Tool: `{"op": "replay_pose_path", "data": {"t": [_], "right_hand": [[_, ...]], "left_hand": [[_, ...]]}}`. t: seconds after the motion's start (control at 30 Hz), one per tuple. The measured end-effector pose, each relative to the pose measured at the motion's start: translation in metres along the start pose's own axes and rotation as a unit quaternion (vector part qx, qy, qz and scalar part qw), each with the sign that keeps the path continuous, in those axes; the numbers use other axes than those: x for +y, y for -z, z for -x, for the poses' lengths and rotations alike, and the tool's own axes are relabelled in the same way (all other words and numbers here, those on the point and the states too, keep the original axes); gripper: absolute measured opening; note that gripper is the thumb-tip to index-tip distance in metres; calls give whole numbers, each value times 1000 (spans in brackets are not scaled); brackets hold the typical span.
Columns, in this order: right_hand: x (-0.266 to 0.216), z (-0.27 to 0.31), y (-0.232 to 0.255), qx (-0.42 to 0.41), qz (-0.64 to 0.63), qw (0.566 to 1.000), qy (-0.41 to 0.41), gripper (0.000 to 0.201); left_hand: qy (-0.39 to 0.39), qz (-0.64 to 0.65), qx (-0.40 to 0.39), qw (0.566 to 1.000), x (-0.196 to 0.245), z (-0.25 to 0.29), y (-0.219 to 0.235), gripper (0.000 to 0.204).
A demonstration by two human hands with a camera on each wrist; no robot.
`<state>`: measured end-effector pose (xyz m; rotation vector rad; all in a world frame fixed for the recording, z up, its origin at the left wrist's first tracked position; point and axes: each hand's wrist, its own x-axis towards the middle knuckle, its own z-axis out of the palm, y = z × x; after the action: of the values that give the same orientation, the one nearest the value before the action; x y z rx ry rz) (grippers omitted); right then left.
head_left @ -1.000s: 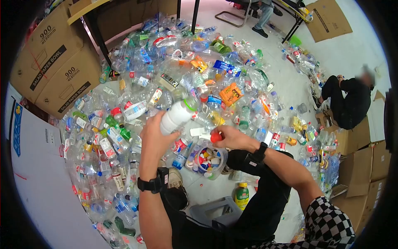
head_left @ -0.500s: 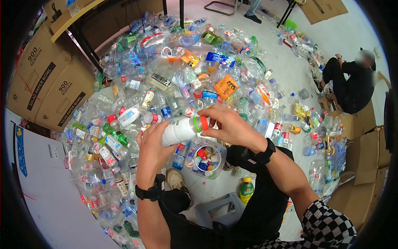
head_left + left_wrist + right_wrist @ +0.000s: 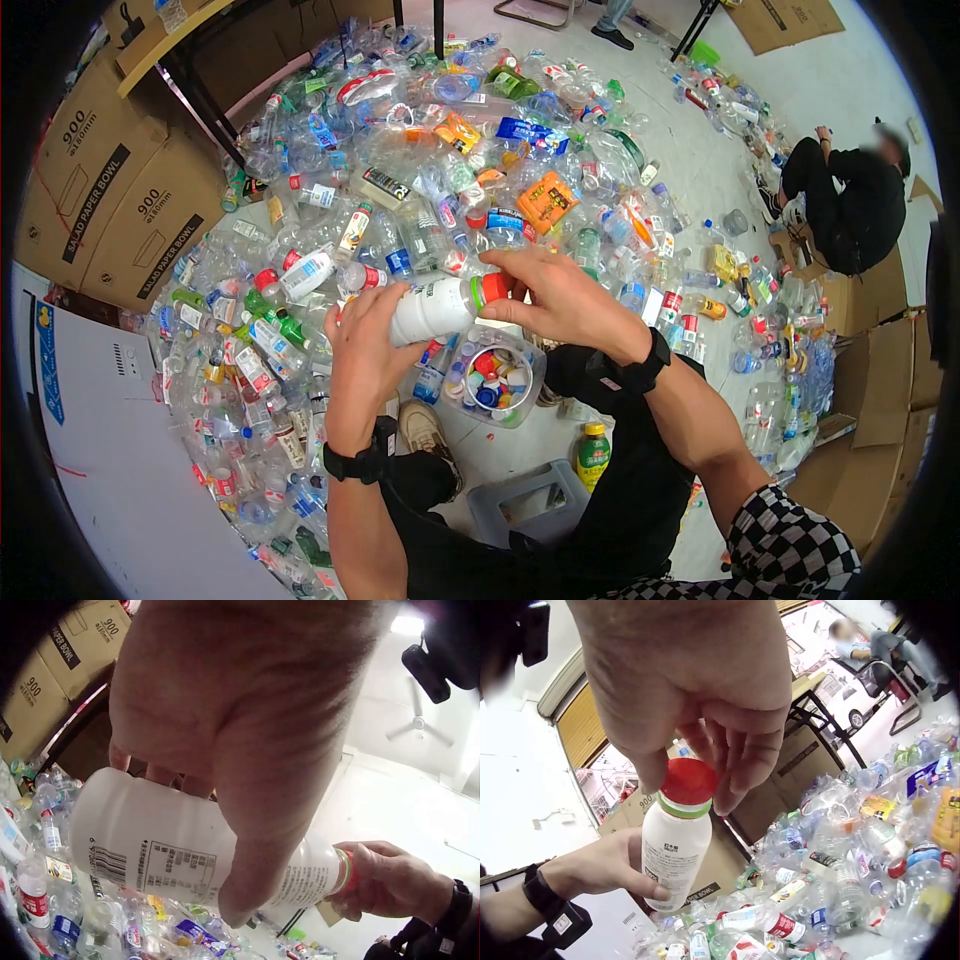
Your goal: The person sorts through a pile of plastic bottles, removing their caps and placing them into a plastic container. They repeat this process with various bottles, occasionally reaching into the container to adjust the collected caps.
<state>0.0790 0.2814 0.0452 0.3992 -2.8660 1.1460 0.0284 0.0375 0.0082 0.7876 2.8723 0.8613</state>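
1. White plastic, the bottle (image 3: pixel 432 309) lay on its side above the tub (image 3: pixel 497 376) of caps, held in the air between both hands.
2. The left hand (image 3: pixel 362 352) wrapped its body; the right hand (image 3: pixel 553 297) pinched the red cap (image 3: pixel 494 288).
3. It looked light, stiff and smooth, perhaps slippery; the body gave the surest grip.
4. Loose bottles (image 3: pixel 420 190) covered the floor ahead, boxes (image 3: pixel 120 190) stood at left, a second person (image 3: pixel 845 205) sat well apart. Nothing blocked the hands.
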Motion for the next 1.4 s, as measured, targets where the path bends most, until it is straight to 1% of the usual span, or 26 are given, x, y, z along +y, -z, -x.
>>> {"op": "replay_pose_path", "data": {"t": [0.03, 0.07, 0.13, 0.17, 0.23, 0.33, 0.47, 0.53, 0.57, 0.63, 0.67, 0.73, 0.77, 0.83, 0.87, 0.93, 0.97, 1.03, 1.07, 1.27, 1.33, 1.37, 1.4], "right_hand": [[-2, 0, 0, -1, -17, 1000, -25, 48], [-3, -1, 1, -1, -17, 1000, -24, 48], [-5, -2, 1, -37, -35, 997, -59, 44], [-5, -2, 1, -37, -35, 997, -58, 44], [-7, -2, 1, -11, -17, 1000, 12, 40], [-3, 0, -2, 7, -40, 999, 33, 39], [-1, -1, -2, 22, -33, 998, 42, 38], [-1, -2, -2, 10, -34, 999, -1, 33], [-3, -2, -1, 11, -33, 999, -1, 33], [-7, -4, 0, -1, 0, 999, -39, 34], [-9, -5, 0, -1, 1, 999, -39, 34], [-10, -6, 0, -24, 12, 996, -91, 37], [-7, -6, -1, -24, 12, 996, -91, 37], [1, -5, -3, -25, -34, 995, -93, 37], [-2, -4, -1, -25, -34, 995, -92, 37], [-9, -2, 1, 21, -103, 994, -38, 38], [-7, -1, 0, 19, -103, 994, -37, 38], [-1, -1, -5, 51, -23, 998, 36, 37], [0, -1, -4, 51, -23, 998, 35, 37], [-5, -5, -1, 44, -3, 999, 8, 33], [-4, -7, -3, 25, -18, 999, -33, 30], [-3, -6, -4, 25, -18, 999, -33, 30], [-2, -5, -5, 31, -69, 996, -45, 30]], "left_hand": [[0, 0, 0, 1000, 0, 0, 0, 71], [0, -4, 2, 1000, -1, 0, 0, 71], [1, -8, 5, 1000, -2, 0, 0, 71], [1, -11, 8, 1000, -3, 0, 0, 72], [1, -14, 12, 1000, -3, 0, 1, 72], [2, -13, 14, 1000, -4, 1, 2, 72], [-4, -8, 24, 1000, -2, 0, 1, 71], [-7, -7, 31, 999, -2, -1, -1, 70], [-14, -11, 46, 999, -2, -2, -2, 70], [-20, -15, 61, 998, -2, -3, -3, 69], [-29, -29, 76, 996, -1, -3, -2, 68], [-39, -43, 91, 994, 0, -3, -1, 67], [-51, -54, 101, 992, 1, -2, 0, 66], [-63, -65, 112, 990, 2, -1, 0, 65], [-53, -69, 119, 989, 3, -1, 1, 64], [-42, -75, 128, 988, 2, -2, 3, 64], [-36, -56, 122, 990, 2, -2, 3, 65], [-31, -36, 115, 992, 3, -2, 3, 66], [-35, -42, 116, 992, 4, -2, 2, 65], [-50, -63, 131, 988, 8, -2, -2, 66], [-51, -72, 135, 987, 8, -2, -1, 66], [-52, -82, 144, 985, 8, -1, -1, 66], [-53, -92, 153, 983, 8, -1, 0, 67]]}}
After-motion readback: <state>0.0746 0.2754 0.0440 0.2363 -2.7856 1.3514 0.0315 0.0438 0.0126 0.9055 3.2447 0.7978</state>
